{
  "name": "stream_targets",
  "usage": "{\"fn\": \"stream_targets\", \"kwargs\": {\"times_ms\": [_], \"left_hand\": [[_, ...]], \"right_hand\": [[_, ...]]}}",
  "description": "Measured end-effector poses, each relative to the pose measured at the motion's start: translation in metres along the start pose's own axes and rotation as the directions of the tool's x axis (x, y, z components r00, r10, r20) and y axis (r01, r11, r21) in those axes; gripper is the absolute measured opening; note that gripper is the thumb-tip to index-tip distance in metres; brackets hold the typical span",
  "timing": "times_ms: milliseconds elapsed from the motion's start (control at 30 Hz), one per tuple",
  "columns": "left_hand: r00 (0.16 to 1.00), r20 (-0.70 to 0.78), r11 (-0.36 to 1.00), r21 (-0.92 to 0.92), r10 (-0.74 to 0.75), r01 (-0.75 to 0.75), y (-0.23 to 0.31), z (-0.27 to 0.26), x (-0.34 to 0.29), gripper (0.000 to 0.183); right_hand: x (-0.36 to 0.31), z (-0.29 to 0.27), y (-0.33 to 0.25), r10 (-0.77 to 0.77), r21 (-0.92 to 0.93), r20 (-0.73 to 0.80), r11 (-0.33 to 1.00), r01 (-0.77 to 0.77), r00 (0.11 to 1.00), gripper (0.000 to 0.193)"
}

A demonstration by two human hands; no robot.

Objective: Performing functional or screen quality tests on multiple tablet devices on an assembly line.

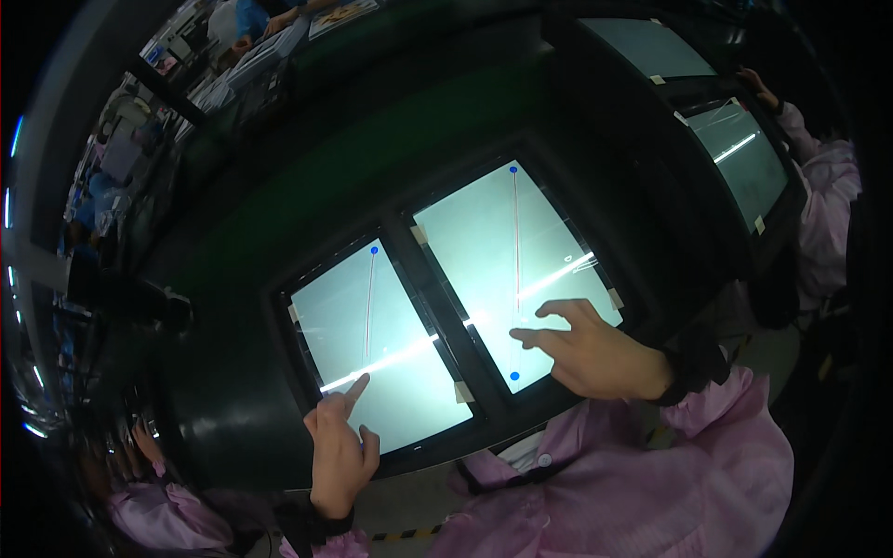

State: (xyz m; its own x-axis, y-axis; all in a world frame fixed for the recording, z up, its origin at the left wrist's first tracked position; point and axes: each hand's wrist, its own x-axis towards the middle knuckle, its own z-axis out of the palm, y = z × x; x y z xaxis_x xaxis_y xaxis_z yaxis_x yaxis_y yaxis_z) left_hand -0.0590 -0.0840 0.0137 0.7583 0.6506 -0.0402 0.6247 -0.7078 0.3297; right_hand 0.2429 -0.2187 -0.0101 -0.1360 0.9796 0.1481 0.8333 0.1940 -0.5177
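Two lit touch screens lie side by side in a dark frame before me. On the left screen [405, 325], a thin red line runs down from a blue dot [374, 250]. My left hand [340, 458] has its index fingertip at the lower end of that line, the thumb apart and the other fingers curled. The right screen [465, 242] shows a similar line between an upper blue dot [513, 170] and a lower blue dot [514, 377]. Over its lower part, my right hand [600, 355] points its index finger at the line, other fingers bent. Neither hand holds anything.
Pieces of tape [463, 391] sit on the screen edges, and a bright reflection crosses both screens. At the right, a co-worker's hand [761, 88] is beside another pair of screens [744, 153]. Another person in pink [167, 511] is at the lower left.
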Motion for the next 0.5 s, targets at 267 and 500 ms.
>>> {"fn": "stream_targets", "kwargs": {"times_ms": [267,500], "left_hand": [[0.99,-0.077,0.992,-0.06,-0.114,0.11,-0.002,0.015,-0.063,0.061],[0.987,-0.038,0.986,-0.058,-0.157,0.155,0.011,0.012,-0.069,0.047]], "right_hand": [[-0.016,0.014,-0.024,-0.045,0.029,0.095,0.999,0.043,0.994,0.053],[-0.022,0.018,-0.025,0.065,0.09,0.119,0.993,-0.076,0.991,0.058]]}}
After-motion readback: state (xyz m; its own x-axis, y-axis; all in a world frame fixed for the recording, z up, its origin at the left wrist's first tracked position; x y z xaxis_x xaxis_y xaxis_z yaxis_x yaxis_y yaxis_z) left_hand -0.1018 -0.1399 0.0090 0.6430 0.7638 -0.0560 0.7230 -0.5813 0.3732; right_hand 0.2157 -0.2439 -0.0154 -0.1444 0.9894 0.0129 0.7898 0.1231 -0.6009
